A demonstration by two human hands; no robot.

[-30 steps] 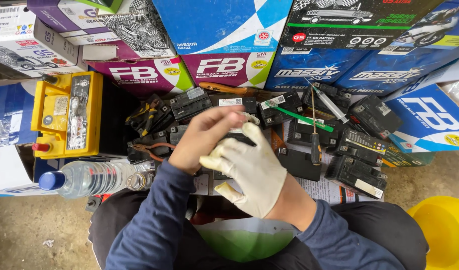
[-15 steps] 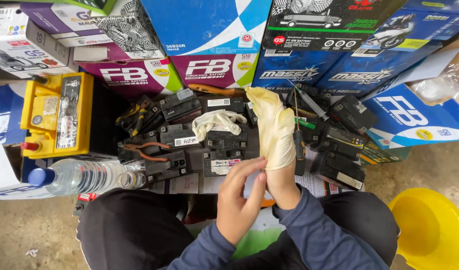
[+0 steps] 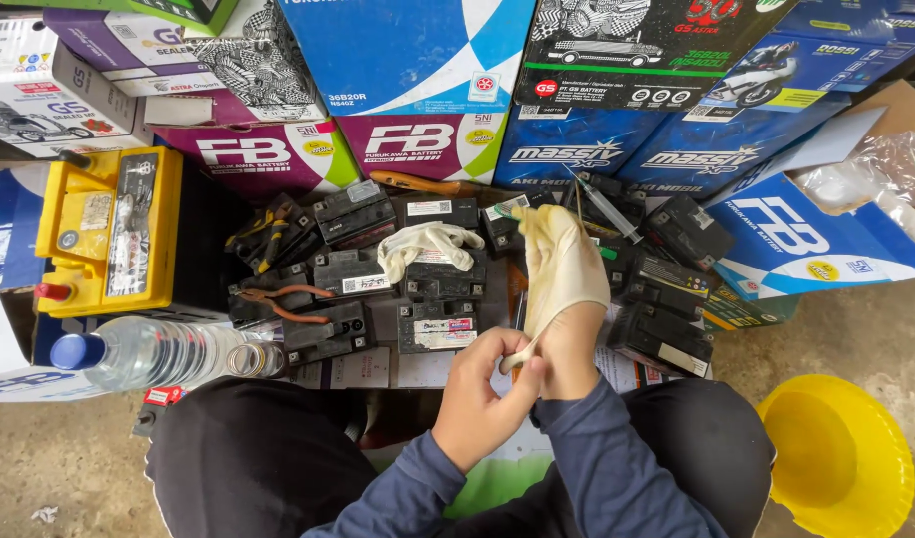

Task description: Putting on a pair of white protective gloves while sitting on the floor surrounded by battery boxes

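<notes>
I see the cream latex glove drawn partway over my right hand, its fingers limp above the small black batteries on the floor, while a second glove lies crumpled on those batteries, just to the left. My left hand has its grip pressed together, pinching the glove's cuff at my right wrist. My right hand's fingers are hidden inside the glove, so I cannot tell how far they spread.
</notes>
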